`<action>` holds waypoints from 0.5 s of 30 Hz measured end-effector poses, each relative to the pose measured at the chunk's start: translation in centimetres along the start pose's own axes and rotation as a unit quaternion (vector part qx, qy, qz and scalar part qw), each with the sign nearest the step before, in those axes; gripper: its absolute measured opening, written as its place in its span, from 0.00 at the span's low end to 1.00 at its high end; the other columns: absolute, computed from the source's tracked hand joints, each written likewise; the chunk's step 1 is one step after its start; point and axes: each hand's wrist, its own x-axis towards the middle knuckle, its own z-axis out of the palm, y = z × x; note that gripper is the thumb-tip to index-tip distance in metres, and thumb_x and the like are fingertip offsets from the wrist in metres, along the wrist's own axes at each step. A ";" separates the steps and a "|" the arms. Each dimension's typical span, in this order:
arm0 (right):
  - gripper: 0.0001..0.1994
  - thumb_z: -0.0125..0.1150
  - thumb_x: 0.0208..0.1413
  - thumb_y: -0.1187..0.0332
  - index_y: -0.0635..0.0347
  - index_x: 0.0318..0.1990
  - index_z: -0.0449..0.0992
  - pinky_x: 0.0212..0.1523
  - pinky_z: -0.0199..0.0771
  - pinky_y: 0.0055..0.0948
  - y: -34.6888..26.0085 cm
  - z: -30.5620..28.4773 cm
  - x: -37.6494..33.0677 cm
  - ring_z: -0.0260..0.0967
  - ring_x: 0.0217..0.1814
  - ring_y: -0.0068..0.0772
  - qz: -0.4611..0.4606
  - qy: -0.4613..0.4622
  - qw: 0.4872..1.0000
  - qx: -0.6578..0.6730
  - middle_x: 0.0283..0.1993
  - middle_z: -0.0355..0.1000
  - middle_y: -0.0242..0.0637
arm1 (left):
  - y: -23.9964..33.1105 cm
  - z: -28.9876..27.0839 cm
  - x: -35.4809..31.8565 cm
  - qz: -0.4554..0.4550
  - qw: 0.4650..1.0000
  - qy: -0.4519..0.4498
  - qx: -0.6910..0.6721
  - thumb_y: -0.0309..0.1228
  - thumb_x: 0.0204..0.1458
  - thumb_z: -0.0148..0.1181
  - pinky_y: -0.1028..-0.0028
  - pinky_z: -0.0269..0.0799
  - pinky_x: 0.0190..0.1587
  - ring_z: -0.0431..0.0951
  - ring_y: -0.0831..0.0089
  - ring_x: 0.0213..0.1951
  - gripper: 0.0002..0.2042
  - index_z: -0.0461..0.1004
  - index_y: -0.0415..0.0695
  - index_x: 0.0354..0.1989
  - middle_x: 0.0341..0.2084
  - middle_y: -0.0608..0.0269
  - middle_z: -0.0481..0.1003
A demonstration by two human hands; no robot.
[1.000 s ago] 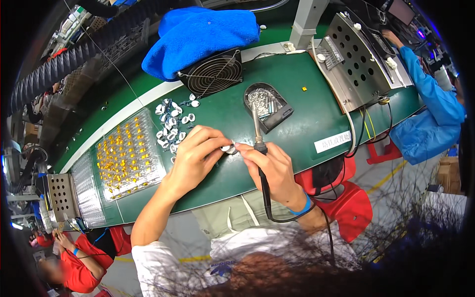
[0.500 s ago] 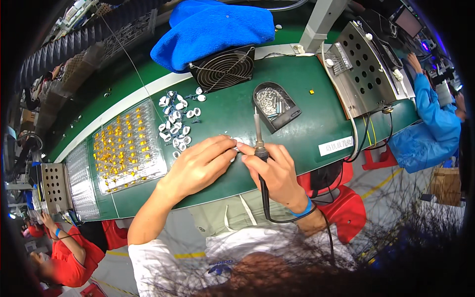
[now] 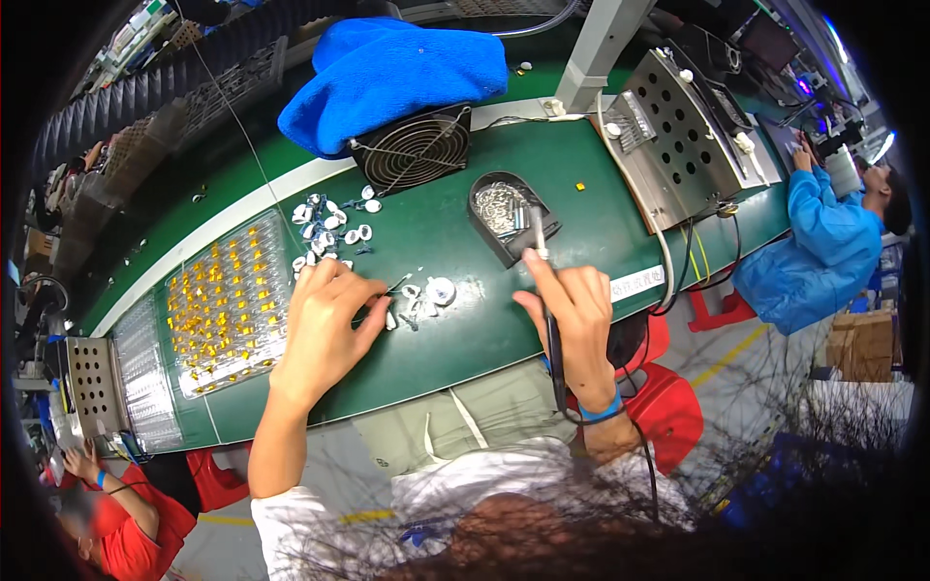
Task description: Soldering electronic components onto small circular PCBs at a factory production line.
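White parts [image 3: 441, 291] lie loose at the centre of the frame on the green table [image 3: 475, 341]. Just left of them, the left hand [image 3: 329, 324] curls its fingers, thumb near the fingertips; I cannot tell whether it pinches anything. Right of centre, the right hand [image 3: 579, 324] loosely grips the iron [image 3: 556, 360], index finger stretched along it, tip pointing up beside the black box [image 3: 511, 252]. Another white pile [image 3: 351, 236] sits upper left of centre, near the clear tray [image 3: 274, 230].

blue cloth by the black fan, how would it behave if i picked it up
The blue cloth would probably flop, given its soft folds and drooping edge. Its fleecy-looking surface suggests it likely wouldn't be slippery.
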 end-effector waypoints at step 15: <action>0.24 0.83 0.46 0.69 0.62 0.50 0.78 0.38 0.78 0.38 -0.3 0.7 -3.5 0.78 0.34 0.40 -0.086 0.007 0.979 0.185 0.39 0.82 0.41 | 2.0 3.1 0.8 0.083 0.993 0.074 -0.033 0.26 0.46 0.75 0.65 0.66 0.43 0.74 0.64 0.40 0.12 0.83 0.47 0.39 0.34 0.68 0.77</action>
